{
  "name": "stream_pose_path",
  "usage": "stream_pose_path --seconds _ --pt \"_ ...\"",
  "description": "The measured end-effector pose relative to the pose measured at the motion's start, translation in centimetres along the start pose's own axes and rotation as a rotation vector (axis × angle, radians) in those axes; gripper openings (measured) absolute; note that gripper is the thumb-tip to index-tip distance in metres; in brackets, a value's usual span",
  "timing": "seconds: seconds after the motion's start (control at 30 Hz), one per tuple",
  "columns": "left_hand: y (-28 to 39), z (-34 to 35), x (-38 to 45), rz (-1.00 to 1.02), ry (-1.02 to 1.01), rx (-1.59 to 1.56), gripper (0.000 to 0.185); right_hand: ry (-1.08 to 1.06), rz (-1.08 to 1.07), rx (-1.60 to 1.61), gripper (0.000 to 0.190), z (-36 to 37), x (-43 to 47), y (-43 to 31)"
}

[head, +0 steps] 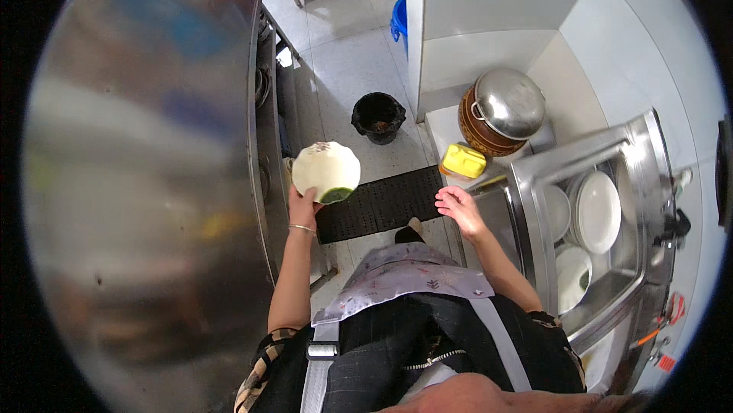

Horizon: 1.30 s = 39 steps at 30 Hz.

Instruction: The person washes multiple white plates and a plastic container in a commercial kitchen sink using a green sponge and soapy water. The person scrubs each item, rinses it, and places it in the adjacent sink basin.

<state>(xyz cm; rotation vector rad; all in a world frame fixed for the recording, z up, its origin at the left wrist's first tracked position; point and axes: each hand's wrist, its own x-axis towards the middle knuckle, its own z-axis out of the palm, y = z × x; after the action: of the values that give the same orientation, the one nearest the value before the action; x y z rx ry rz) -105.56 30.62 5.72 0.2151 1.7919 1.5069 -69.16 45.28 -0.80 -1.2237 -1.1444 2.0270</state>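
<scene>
My left hand (304, 207) grips the near rim of a white bowl (325, 169) with a scalloped edge, a green patch and a dark print. It is held in the air over the floor beside the steel counter. On the other side, my right hand (456, 210) hovers with bent, parted fingers and holds nothing. It is nearest to a yellow plastic jug (464, 161) and the edge of the stainless steel sink (529, 224). Inside the sink stand several white plates (598, 212) and a white bowl with a green patch (572, 279).
To my left runs a stainless steel counter (154, 195) with shelves (268, 127) below. A black bin (378, 118) stands ahead on the tiles, past a black rubber mat (381, 204). A brown jar (471, 121) under a metal lid (510, 102) sits by the wall. Farther off is a blue bin (400, 21).
</scene>
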Motion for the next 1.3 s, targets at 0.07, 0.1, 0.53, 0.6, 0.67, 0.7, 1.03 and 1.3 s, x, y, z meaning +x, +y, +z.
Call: stream_pose_path --seconds 0.07,0.1,0.53,0.6,0.67,0.7,1.03,1.3 --pt "1.1 -0.3 4.8 -0.012 0.030 -0.042 0.048 -0.021 -0.003 -0.035 0.021 1.0 4.2 -1.3" --pt "1.7 0.0 7.0 -0.010 0.052 -0.047 0.048 -0.019 -0.010 -0.065 0.020 1.3 6.1 -2.2" --pt "2.7 3.1 38.1 -0.183 0.083 -0.236 0.046 0.334 0.155 -0.236 0.017 1.2 22.9 -5.4" --pt "3.1 3.5 41.5 -0.201 0.107 -0.228 0.047 0.355 0.186 -0.251 0.018 2.1 24.6 -5.9" --pt "4.1 4.0 44.2 -0.223 0.136 -0.213 0.048 0.347 0.177 -0.223 0.018 2.9 27.1 -6.0" --pt "4.6 4.2 45.6 -0.217 0.171 -0.216 0.048 0.347 0.174 -0.211 0.019 3.2 28.2 -6.2" --pt "4.4 2.7 54.5 -0.131 0.391 -0.379 0.054 0.333 0.300 -0.255 0.020 5.2 34.3 -4.7" --pt "2.7 4.2 55.1 -0.180 0.431 -0.384 0.059 0.399 0.377 -0.196 0.017 4.2 33.5 -3.6"
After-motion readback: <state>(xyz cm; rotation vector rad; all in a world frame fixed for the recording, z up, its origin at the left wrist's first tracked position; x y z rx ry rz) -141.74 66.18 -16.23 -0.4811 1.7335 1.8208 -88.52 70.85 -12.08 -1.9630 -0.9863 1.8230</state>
